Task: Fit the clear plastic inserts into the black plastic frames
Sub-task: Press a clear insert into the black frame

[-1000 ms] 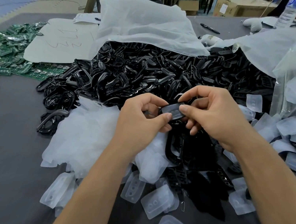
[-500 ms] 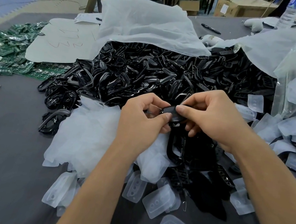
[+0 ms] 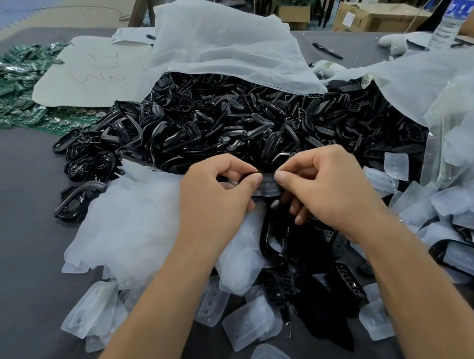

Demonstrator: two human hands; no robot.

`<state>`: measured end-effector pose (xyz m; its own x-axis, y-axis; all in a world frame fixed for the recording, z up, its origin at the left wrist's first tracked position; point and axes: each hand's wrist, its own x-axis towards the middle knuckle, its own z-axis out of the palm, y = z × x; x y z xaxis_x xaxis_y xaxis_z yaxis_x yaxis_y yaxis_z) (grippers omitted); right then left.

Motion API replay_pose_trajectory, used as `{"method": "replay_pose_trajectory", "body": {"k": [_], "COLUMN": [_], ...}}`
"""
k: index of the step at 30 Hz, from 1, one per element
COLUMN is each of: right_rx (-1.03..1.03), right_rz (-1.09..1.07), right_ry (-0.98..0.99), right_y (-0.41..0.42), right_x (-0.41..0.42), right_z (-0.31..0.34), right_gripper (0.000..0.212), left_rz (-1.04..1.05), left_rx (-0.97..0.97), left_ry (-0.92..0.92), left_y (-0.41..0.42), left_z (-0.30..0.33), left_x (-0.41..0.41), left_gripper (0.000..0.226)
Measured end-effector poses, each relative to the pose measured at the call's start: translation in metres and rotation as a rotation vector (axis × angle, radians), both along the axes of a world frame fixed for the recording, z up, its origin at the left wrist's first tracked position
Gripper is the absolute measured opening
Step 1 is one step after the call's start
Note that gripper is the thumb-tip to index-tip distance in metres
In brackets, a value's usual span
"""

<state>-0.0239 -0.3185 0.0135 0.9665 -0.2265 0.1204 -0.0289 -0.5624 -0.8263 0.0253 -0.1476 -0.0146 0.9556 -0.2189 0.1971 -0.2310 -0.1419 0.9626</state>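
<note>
Both thumbs now closer together, left hand (image 3: 215, 194) and right hand (image 3: 325, 186) pinching clear insert (image 3: 268, 185) over black frame pile (image 3: 237, 130).

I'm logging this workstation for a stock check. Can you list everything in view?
black frames: large heap, black, table centre
clear inserts: many loose, translucent, near edge and right
held insert: one, clear, between both thumbs
white bags: several, around the heap
circuit boards: pile, green, far left
marker: one, black, behind the heap
water bottle: one, clear, far right
left hand: pinches the insert
right hand: pinches the insert
</note>
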Motion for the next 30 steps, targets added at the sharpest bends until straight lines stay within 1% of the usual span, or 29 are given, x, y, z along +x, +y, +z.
{"method": "replay_pose_trajectory", "body": {"k": [1,2,4,5,7,10,13,15,17,19,20,23,26,28,30], "right_rx": [-0.024,-0.052,-0.201,-0.296,-0.39,-0.441,-0.524,-0.559,-0.601,-0.627,-0.626,-0.609,-0.621,-0.638,-0.633], "right_rz": [0.016,0.041,0.081,0.088,0.085,0.041,-0.047,-0.137,-0.242,-0.343,-0.391,-0.521,-0.574,-0.579,-0.577], "right_ry": [-0.012,-0.021,-0.042,-0.053,-0.086,-0.133,-0.103,-0.065,0.01,0.114,0.159,0.281,0.43,0.456,0.401], "right_y": [0.0,0.001,0.001,0.001,0.0,-0.007,-0.027,-0.047,-0.071,-0.094,-0.104,-0.134,-0.151,-0.154,-0.149], "right_x": [-0.001,-0.002,-0.005,-0.007,-0.013,-0.027,-0.052,-0.074,-0.1,-0.126,-0.138,-0.163,-0.173,-0.172,-0.166], "right_z": [0.002,0.005,0.01,0.013,0.022,0.031,0.038,0.044,0.053,0.064,0.069,0.083,0.088,0.089,0.089], "right_gripper": [0.005,0.008,0.032,0.039,0.039,0.035,0.04,0.041,0.038,0.033,0.034,0.04,0.055,0.063,0.058], "left_rz": [0.012,0.022,0.02,0.006,-0.026,-0.047,-0.014,-0.05,-0.131,-0.209,-0.245,-0.358,-0.409,-0.414,-0.402], "left_rx": [-0.003,-0.011,-0.048,-0.074,-0.121,-0.177,-0.15,-0.058,0.026,0.072,0.085,0.116,0.191,0.215,0.224], "left_ry": [-0.013,-0.018,-0.006,0.005,0.026,0.053,0.056,0.01,-0.044,-0.07,-0.072,-0.055,-0.095,-0.13,-0.156], "left_y": [0.0,0.0,0.0,0.0,-0.001,-0.012,-0.04,-0.069,-0.103,-0.138,-0.155,-0.2,-0.222,-0.223,-0.215], "left_z": [0.0,0.001,0.002,0.003,0.005,0.011,0.015,0.02,0.029,0.037,0.04,0.045,0.051,0.053,0.054], "left_x": [0.0,0.0,0.0,0.001,-0.002,-0.01,-0.021,-0.03,-0.046,-0.065,-0.075,-0.1,-0.116,-0.117,-0.112], "left_gripper": [0.01,0.01,0.009,0.008,0.008,0.007,0.014,0.02,0.022,0.023,0.023,0.022,0.02,0.021,0.023]}}
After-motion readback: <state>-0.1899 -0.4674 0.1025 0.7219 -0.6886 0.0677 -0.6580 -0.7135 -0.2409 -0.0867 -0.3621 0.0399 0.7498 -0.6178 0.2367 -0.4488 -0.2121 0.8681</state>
